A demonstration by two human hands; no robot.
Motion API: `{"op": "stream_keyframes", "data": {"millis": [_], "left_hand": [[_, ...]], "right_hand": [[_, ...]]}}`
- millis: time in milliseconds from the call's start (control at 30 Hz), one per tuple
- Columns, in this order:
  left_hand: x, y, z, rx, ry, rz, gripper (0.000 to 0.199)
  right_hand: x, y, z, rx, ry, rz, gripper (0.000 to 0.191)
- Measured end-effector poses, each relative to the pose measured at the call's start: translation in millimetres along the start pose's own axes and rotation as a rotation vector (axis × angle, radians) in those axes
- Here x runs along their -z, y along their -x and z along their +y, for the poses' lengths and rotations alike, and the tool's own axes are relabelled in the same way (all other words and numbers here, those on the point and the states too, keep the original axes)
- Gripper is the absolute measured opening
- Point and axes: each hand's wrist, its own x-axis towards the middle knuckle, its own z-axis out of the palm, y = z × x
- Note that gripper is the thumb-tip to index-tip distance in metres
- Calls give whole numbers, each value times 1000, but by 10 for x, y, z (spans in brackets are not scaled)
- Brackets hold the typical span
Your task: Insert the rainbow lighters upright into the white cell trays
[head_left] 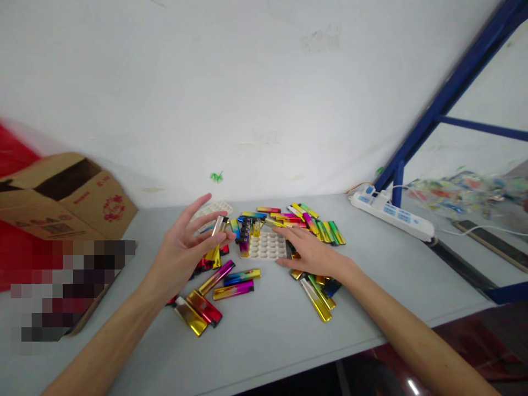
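My left hand [181, 247] pinches a shiny silver-and-gold lighter [218, 226] between thumb and fingers, its dark top tilted up. It is raised over the left side of a white tray with rows of round cups [268, 246]. Several lighters stand in the tray's left column, their black tops [246, 228] showing. My right hand [313, 250] reaches over the tray's right edge with fingers stretched out and apart. Close by its fingertips lies a yellow-silver lighter [274, 222]; whether they touch is unclear. Its palm partly covers lighters underneath.
Loose lighters lie left of the tray [234, 290], behind it and at right [325, 231]. Another white tray [214, 208] is behind my left hand. A cardboard box [94, 201] stands at left; a power strip [391, 213], blue frame [437, 104] and phone [490, 242] are at right.
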Motion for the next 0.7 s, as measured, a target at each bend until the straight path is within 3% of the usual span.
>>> {"op": "stream_keyframes", "data": {"millis": [67, 200, 333, 433, 567, 700], "left_hand": [[-4, 7, 3, 45, 50, 6, 84], [-9, 28, -45, 105, 68, -102, 37], [-71, 68, -84, 167, 216, -235, 36], [-135, 91, -120, 257, 234, -242, 34], [-174, 105, -201, 173, -21, -162, 56], [-152, 105, -275, 17, -361, -54, 58]], "right_hand": [[0, -1, 0, 5, 2, 1, 71], [4, -4, 2, 13, -1, -2, 69], [-1, -1, 10, 21, 4, 5, 70], [-10, 3, 21, 28, 14, 5, 70], [-14, 3, 28, 26, 24, 1, 71], [-9, -2, 24, 29, 29, -2, 71]]}}
